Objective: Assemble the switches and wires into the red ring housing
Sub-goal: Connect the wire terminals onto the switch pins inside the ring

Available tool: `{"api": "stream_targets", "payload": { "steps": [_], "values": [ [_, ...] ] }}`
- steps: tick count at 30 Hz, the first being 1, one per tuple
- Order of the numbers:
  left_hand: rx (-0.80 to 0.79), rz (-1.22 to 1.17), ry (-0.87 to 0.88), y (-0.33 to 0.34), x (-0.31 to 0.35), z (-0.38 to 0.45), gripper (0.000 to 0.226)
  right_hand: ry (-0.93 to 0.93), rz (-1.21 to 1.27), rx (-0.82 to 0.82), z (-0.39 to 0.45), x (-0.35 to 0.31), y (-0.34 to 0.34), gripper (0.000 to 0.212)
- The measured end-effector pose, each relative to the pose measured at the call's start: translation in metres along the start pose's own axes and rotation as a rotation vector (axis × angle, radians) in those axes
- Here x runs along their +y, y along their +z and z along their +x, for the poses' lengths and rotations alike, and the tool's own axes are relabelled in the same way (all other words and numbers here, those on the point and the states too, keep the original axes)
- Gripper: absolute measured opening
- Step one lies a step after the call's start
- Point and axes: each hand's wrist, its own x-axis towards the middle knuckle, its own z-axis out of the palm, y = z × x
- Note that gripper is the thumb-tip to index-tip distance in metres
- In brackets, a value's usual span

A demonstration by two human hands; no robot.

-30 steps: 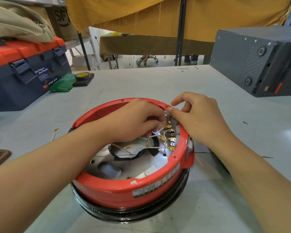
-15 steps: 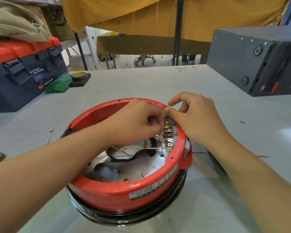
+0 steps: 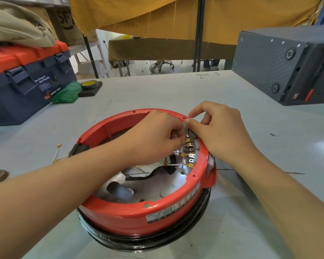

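Head camera, the only view: the red ring housing (image 3: 138, 212) sits at the centre of the grey table (image 3: 176, 90), stacked on a black ring base (image 3: 148, 242). Both hands meet at about two o'clock on the rim. The left hand (image 3: 153, 139) reaches across the opening with fingertips pinched together on what looks like a brass spade connector (image 3: 187, 140), though the thing actually pinched is partly hidden behind the knuckles. The right hand (image 3: 219, 131) comes over the outside of the rim, thumb and forefinger closed on the top of the switch block (image 3: 192, 156) mounted on the inner wall at three o'clock, bracing it.

More brass terminals run down that block, and white wires (image 3: 168, 165) trail across the metal floor towards nine o'clock. One loose white lead (image 3: 57, 152) lies outside the housing at nine o'clock, probably still to be fitted.

To do this well: keep the block pressed steady with the right hand, line the connector square to its tab, and push straight rather than twisting, so the tab does not bend.
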Motion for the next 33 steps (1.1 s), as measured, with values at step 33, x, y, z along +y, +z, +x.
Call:
{"api": "stream_targets", "payload": {
  "steps": [33],
  "values": [
    [0.043,0.098,0.040,0.008,-0.002,0.002,0.016,0.010,0.023,0.021,-0.001,0.000,0.002,0.011]
  ]
}}
